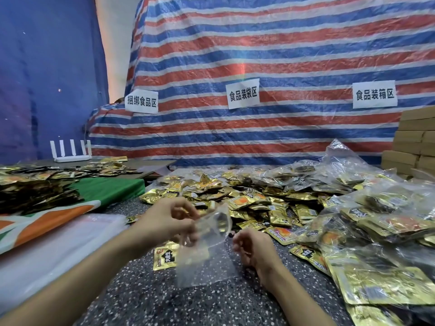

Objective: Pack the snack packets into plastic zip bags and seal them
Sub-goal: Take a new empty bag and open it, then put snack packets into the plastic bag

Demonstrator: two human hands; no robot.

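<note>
A clear plastic zip bag (202,255) hangs in front of me over the speckled floor, its mouth spread open at the top. My left hand (169,220) pinches the bag's upper left rim. My right hand (251,245) sits just right of the bag with its fingers curled; what it holds, if anything, is hidden. Loose gold snack packets (247,203) lie in a wide heap beyond my hands. One gold packet (164,256) lies flat beneath the bag's left side. Filled clear bags of packets (367,222) pile up at the right.
A stack of flat clear zip bags (58,241) lies at the left beside a green and orange cloth (77,208). Dark and gold packets (35,184) cover a low table with a white router (70,151). Cardboard boxes (414,142) stand at the far right. A striped tarp hangs behind.
</note>
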